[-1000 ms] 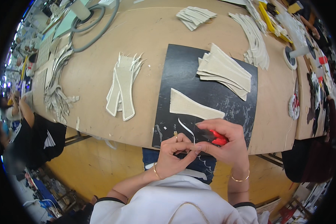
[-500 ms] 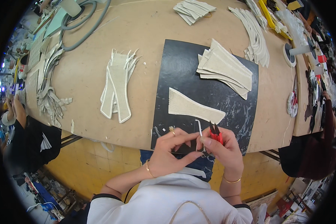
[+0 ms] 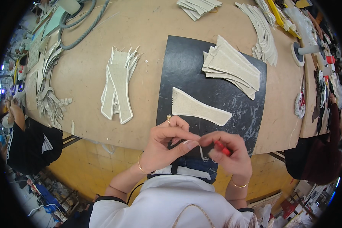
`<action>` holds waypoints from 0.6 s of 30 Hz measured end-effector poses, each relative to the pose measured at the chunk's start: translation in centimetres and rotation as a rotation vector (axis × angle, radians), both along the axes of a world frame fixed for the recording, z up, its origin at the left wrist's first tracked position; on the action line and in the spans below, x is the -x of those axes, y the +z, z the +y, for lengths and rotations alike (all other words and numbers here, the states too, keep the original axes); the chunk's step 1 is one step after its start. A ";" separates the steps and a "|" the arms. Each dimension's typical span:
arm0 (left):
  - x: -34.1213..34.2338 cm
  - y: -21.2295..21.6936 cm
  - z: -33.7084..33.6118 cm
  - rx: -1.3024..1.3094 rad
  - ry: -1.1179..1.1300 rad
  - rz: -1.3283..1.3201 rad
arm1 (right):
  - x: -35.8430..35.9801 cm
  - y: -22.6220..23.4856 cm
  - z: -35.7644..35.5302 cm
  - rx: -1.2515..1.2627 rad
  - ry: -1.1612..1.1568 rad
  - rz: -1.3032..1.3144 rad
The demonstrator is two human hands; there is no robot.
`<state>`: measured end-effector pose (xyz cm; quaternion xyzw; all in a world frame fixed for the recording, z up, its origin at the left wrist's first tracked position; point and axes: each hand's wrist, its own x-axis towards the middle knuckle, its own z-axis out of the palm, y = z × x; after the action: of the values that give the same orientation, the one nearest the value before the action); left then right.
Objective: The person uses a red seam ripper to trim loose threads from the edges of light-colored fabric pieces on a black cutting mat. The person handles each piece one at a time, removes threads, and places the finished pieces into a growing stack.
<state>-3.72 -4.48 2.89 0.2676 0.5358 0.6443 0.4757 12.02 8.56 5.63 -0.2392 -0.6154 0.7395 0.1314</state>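
My left hand (image 3: 161, 146) pinches a thin white strip (image 3: 201, 153) between thumb and forefinger; its loose end curls down in front of my lap. Close beside it, fingertips near my left ones, my right hand (image 3: 233, 154) is curled around small red-handled cutting pliers (image 3: 222, 148). Blur and the fingers hide the pliers' jaws. Just beyond both hands, a flared beige piece with a pale edging (image 3: 199, 108) lies flat on a black mat (image 3: 178, 57). A fanned stack of similar beige pieces (image 3: 233, 66) rests on the mat's far right part.
Left of the mat, crossed edged pieces with loose strip ends (image 3: 117, 85) lie on the tan table (image 3: 148, 22). More pale pieces (image 3: 197, 8) and long strips (image 3: 260, 34) are at the back. A grey hose (image 3: 85, 36) coils at far left; a spool (image 3: 298, 53) stands right.
The white strip, earlier upright at my right fingers, is now pinched in my left hand. My right hand has turned, and the pliers' dark jaws no longer show clearly.
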 end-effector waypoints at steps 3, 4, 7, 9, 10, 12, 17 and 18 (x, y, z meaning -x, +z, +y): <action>1.1 0.5 -0.7 -0.050 -0.016 0.047 | 0.8 0.0 1.5 0.290 0.090 -0.012; 1.6 0.6 -0.9 -0.066 -0.024 0.052 | 1.4 -0.3 1.9 0.301 0.164 0.001; 2.6 1.0 -1.3 -0.120 -0.045 0.014 | 3.6 -1.5 1.9 0.399 0.400 0.030; 3.1 1.1 -1.4 -0.173 -0.050 -0.042 | 4.8 -2.1 1.0 0.535 0.408 0.108; 3.3 1.1 -1.4 -0.208 -0.049 -0.077 | 5.1 -2.3 0.8 0.603 0.413 0.174; 3.5 1.0 -1.3 -0.240 -0.063 -0.085 | 5.3 -2.4 0.5 0.631 0.402 0.185; 4.1 0.0 0.0 -0.272 -0.248 0.105 | 2.8 -1.3 0.6 0.713 0.187 0.121; 3.8 -0.4 0.4 -0.243 -0.261 0.144 | 1.9 -1.0 0.6 0.714 0.116 0.102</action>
<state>-7.57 -4.11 2.53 0.4357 0.4474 0.6163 0.4798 10.09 9.17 4.61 -0.1973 -0.3238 0.9249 0.0281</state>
